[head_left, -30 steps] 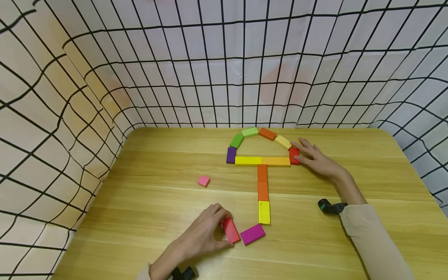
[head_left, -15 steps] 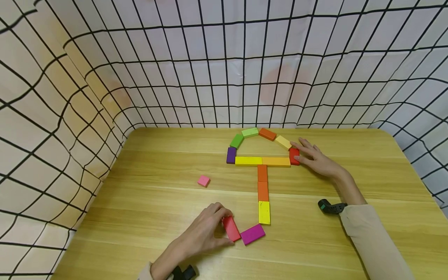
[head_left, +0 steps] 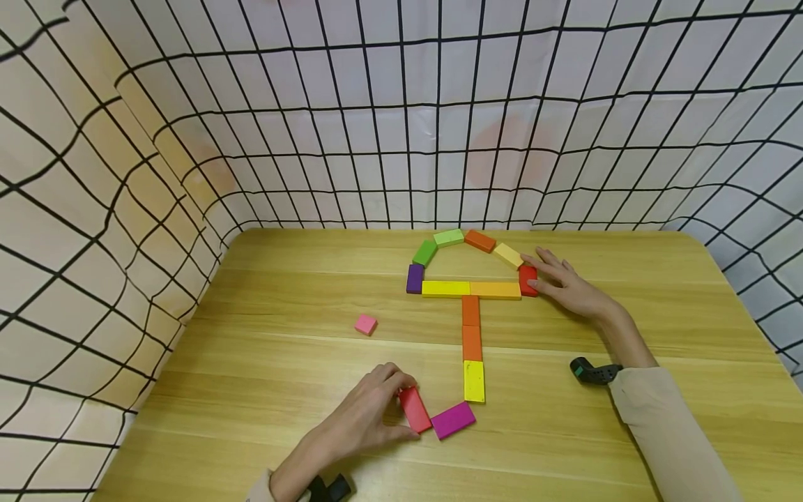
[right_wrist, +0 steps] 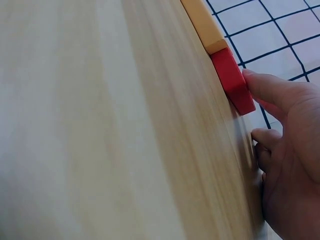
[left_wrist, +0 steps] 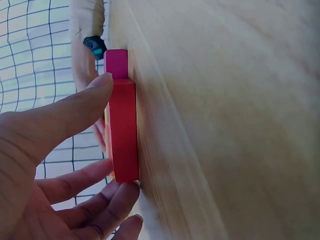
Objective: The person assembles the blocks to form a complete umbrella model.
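Note:
My left hand (head_left: 360, 418) holds a pinkish-red rectangular block (head_left: 415, 410) by its two ends, thumb at the near end and fingers at the far one. The left wrist view shows this red block (left_wrist: 123, 130) lying flat on the table, its end against a magenta block (left_wrist: 116, 64). That magenta block (head_left: 453, 420) lies slanted, one corner at the foot of a yellow block (head_left: 474, 381). At the far right of the layout, my right hand (head_left: 567, 289) rests with thumb and forefinger touching a red block (head_left: 528, 280); its fingers are extended.
Several blocks form an arch, including purple (head_left: 415, 278) and green (head_left: 424, 252), above a bar of yellow (head_left: 445, 288) and orange (head_left: 495, 290). Orange-red blocks (head_left: 471, 328) run down from the bar. A small pink block (head_left: 366, 324) lies apart. Black-lined white walls enclose the table (head_left: 263, 335).
My left hand has shifted the pinkish-red block slightly up and right, closing the small gap to the magenta block. My right hand stays where it was.

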Tool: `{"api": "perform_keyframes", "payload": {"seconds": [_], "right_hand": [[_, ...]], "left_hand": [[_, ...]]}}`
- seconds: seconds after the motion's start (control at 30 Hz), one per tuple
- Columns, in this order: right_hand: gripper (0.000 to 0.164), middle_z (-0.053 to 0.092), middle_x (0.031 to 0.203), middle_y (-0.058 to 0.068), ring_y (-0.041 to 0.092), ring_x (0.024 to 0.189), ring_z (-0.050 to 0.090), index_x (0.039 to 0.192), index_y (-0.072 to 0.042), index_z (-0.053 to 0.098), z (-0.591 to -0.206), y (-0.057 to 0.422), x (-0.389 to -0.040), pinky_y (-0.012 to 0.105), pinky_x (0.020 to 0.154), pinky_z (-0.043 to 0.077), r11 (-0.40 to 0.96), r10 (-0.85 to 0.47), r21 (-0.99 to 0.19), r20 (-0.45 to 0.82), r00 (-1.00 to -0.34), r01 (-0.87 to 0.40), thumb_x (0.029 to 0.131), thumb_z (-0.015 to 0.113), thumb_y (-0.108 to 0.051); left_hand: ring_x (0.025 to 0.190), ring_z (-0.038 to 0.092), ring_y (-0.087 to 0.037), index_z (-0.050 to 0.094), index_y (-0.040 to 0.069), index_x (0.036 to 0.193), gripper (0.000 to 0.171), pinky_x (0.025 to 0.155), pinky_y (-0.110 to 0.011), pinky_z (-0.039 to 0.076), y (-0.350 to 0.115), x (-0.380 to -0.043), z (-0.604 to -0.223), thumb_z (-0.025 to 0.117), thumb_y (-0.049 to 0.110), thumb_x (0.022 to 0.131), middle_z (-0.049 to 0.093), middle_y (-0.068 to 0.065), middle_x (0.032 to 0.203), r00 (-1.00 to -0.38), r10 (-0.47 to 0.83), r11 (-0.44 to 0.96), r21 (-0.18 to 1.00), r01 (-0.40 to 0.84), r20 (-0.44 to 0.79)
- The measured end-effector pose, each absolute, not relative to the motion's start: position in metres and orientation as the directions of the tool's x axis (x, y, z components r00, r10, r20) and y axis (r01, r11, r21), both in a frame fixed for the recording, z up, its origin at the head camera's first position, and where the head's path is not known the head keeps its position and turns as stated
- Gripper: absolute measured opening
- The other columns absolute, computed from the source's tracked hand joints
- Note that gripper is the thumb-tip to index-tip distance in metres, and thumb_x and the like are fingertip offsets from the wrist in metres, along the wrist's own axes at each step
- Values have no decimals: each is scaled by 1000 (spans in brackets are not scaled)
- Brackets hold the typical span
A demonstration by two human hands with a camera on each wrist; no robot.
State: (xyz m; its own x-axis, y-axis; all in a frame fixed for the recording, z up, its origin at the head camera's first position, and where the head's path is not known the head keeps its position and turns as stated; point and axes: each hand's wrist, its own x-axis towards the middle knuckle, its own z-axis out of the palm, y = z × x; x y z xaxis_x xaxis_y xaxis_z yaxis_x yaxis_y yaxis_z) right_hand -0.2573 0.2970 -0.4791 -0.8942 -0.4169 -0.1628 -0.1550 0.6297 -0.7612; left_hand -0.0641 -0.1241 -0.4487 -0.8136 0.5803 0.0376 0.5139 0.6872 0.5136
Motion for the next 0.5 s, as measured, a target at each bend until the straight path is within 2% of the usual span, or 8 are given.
{"api": "perform_keyframes", "payload": {"seconds": [0.5], "right_hand": [[64, -11, 175, 14, 54, 153, -24, 166, -24, 24, -479, 297, -257, 85, 111, -12, 624, -418, -766, -160, -894, -155, 109, 52, -31]], "left_hand": [[99, 55, -11, 66, 11, 122, 55, 89, -25, 52, -126, -64, -450, 91, 34, 79, 62, 2, 112, -813, 580, 663, 551, 506, 50]]}}
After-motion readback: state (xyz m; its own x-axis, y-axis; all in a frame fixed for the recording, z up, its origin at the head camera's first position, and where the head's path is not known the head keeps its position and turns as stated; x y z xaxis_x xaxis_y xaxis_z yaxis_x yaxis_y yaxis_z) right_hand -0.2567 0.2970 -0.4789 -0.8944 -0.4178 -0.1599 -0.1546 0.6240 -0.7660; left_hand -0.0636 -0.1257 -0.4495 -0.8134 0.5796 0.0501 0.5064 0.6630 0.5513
